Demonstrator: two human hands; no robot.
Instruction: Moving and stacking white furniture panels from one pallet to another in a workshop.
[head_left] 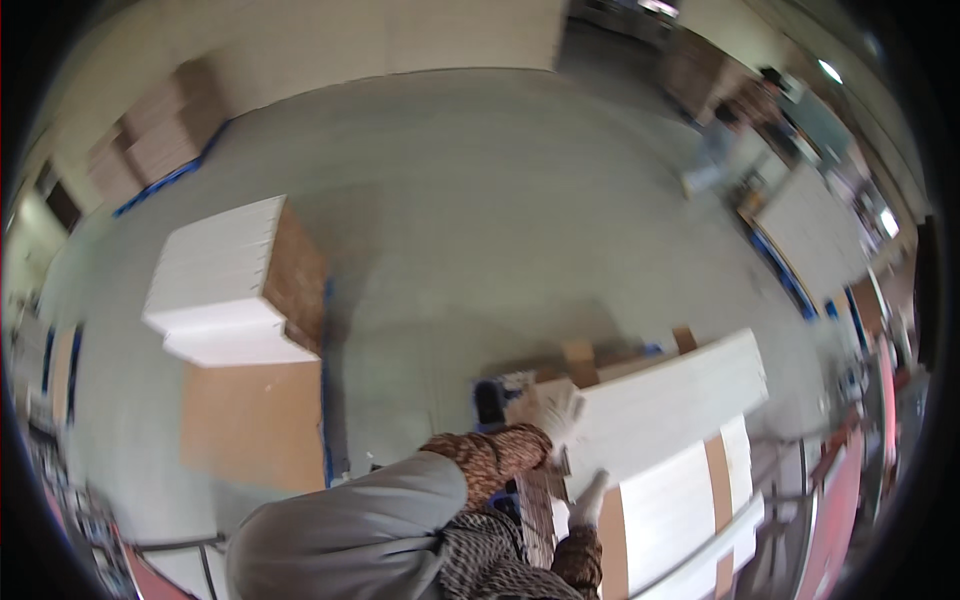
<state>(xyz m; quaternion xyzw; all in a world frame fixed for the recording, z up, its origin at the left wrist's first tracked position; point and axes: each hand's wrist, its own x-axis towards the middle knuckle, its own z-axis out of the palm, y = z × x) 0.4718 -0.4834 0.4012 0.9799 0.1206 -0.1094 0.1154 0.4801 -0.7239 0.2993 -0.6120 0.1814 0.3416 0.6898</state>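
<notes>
A long white sheet stack (670, 410), which looks like flat cardboard, lies slanted at the lower right. At its left end, by the far corner, my left hand (560, 412) in a pale glove grips the edge. My right hand (590, 502), also gloved, holds the near corner of the same end. Motion blur softens the fingers, and their undersides are hidden. Beneath and nearer to me lie more white sheets (665, 515) with brown strips (718, 480) between them. Brown cardboard (540, 510) shows in layers below my hands.
On the left, a white-topped stack (225, 270) stands beside a brown sheet (250, 420) on a blue pallet (326, 400). Brown stacks (165, 125) sit by the far wall. Another person (745, 115) works at the upper right near a pallet load (815, 225). A red panel (835, 510) stands right.
</notes>
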